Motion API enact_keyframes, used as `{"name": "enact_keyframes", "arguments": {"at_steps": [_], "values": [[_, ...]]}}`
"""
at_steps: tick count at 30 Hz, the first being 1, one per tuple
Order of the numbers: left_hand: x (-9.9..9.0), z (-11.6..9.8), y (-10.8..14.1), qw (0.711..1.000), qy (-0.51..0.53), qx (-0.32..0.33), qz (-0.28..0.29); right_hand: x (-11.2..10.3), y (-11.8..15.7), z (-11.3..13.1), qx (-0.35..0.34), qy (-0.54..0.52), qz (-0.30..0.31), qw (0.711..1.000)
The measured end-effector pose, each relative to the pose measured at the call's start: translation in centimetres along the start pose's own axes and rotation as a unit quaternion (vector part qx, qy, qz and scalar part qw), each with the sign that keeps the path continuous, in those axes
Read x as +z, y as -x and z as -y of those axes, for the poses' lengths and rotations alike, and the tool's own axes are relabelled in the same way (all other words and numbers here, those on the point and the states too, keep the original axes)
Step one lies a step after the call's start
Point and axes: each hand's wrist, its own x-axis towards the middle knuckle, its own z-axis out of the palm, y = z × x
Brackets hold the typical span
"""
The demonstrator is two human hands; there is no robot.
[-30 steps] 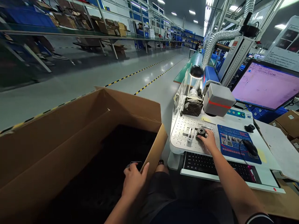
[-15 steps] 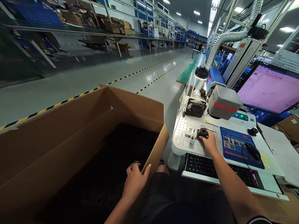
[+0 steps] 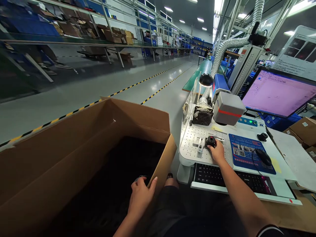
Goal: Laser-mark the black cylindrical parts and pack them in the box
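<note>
My right hand (image 3: 217,152) has its fingers closed on a black round part (image 3: 211,141) with a hole in its top. That part sits on the perforated metal plate (image 3: 189,149), against a small metal clamp block (image 3: 200,146). My left hand (image 3: 142,197) is at the near right wall of a large cardboard box (image 3: 163,161), thumb on the outer side and fingers inside. A dark item with a pale edge (image 3: 141,177) shows just past the left fingertips; whether they hold it is unclear. Dark contents (image 3: 123,171) fill the box's lower part, too dim to make out.
Over the plate hangs a grey machine head (image 3: 228,107) with a fan (image 3: 202,115) beside it. To the right are a mouse pad (image 3: 247,154), a mouse (image 3: 263,157), another black part (image 3: 262,137) and a monitor (image 3: 278,92). A keyboard (image 3: 209,174) lies on the tray below.
The camera view has shifted slightly, so the bench appears further left. Both hands keep their places, the right on the black part and the left at the box wall.
</note>
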Motion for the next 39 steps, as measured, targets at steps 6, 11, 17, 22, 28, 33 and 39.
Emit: {"name": "enact_keyframes", "arguments": {"at_steps": [6, 11, 17, 22, 28, 33, 39], "values": [[-0.1, -0.1, 0.1, 1.0, -0.002, -0.014, 0.004, -3.1, 1.7, 0.8, 0.058, -0.016, 0.025, 0.998], [0.2, -0.3, 0.0, 1.0, -0.001, -0.011, -0.01, -7.2, 9.5, -0.4, -0.038, -0.038, 0.009, 0.999], [0.5, -0.3, -0.1, 1.0, -0.016, -0.009, -0.004, -8.6, 18.2, -2.6, -0.05, -0.034, 0.056, 0.997], [0.7, -0.2, -0.2, 1.0, -0.02, 0.007, -0.021, -8.3, 19.6, -3.6, -0.072, -0.007, 0.057, 0.996], [0.7, -0.2, -0.1, 0.999, -0.018, 0.02, -0.026, -8.4, 19.9, -3.9, -0.077, 0.009, 0.063, 0.995], [0.6, -0.1, -0.2, 1.0, -0.014, 0.003, -0.01, -8.2, 20.2, -4.0, -0.066, 0.006, 0.071, 0.995], [0.6, 0.0, -0.3, 1.0, -0.011, 0.001, -0.004, -8.1, 20.3, -4.1, -0.067, 0.014, 0.063, 0.996]]}}
